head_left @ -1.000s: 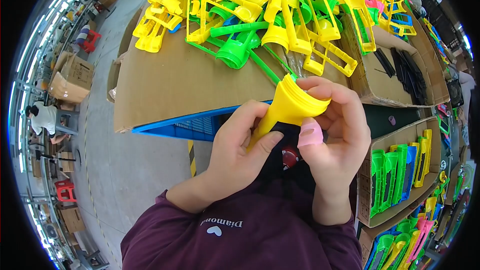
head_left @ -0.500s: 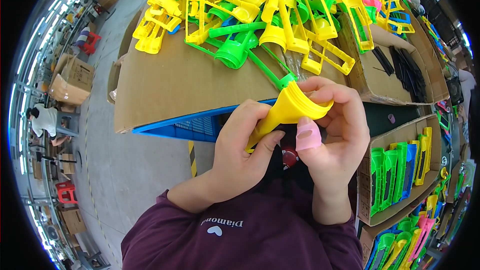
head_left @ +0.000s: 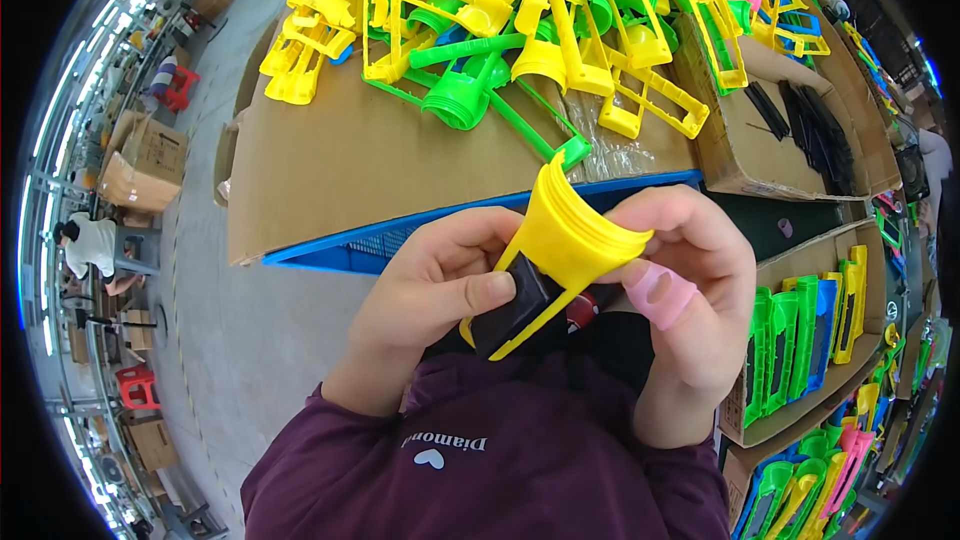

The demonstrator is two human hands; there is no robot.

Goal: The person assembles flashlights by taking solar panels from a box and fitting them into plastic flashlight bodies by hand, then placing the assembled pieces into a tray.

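Observation:
Between my hands is a yellow plastic housing (head_left: 575,235) with a wide, curved, ridged rim and a narrower framed end. A flat black piece (head_left: 517,305) sits in that framed end. My left hand (head_left: 435,275) is closed round the framed end, its thumb pressing on the black piece. At the ridged rim, my right hand (head_left: 700,285) grips the housing's right edge between fingers and thumb. A pink finger cover (head_left: 662,297) with a hole in it is on the right thumb. Part of the housing's underside is hidden by my fingers.
Yellow and green plastic frames (head_left: 460,90) are heaped on cardboard (head_left: 330,170) ahead. An open box (head_left: 740,175) at right holds black strips (head_left: 815,135). Below it, another box (head_left: 735,410) holds upright coloured frames. A person (head_left: 92,245) sits far left.
The yellow housing has been turned, so its framed end with the black piece now faces me. My left hand has shifted left, with its thumb now on the black piece.

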